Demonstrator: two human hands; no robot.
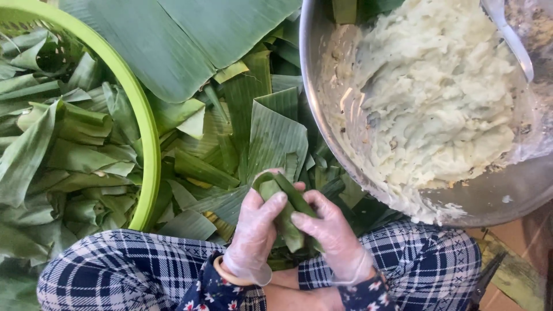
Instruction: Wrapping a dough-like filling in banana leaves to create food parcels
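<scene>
- Cut green banana leaf pieces (pixel 271 129) covered the floor in front of your checked trousers (pixel 115 265).
- Your left hand (pixel 256 233) and right hand (pixel 334 236) (both in thin clear gloves) pinched a small folded green leaf parcel (pixel 288 210) between them, above your knees.
- Firm thumbs on the fold would have helped keep it tight.
- A round green plastic basket (pixel 147 138) of folded leaves sat left; a wide steel bowl (pixel 489 196) of pale mash (pixel 438 98) sat right.

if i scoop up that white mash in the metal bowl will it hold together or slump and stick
The white mash probably holds its shape: it stands in stiff ridges rather than lying flat. It likely sticks too, since smears coat the metal bowl wall. It looks dense, so a scoop on the spoon may feel heavy for its size.
</scene>
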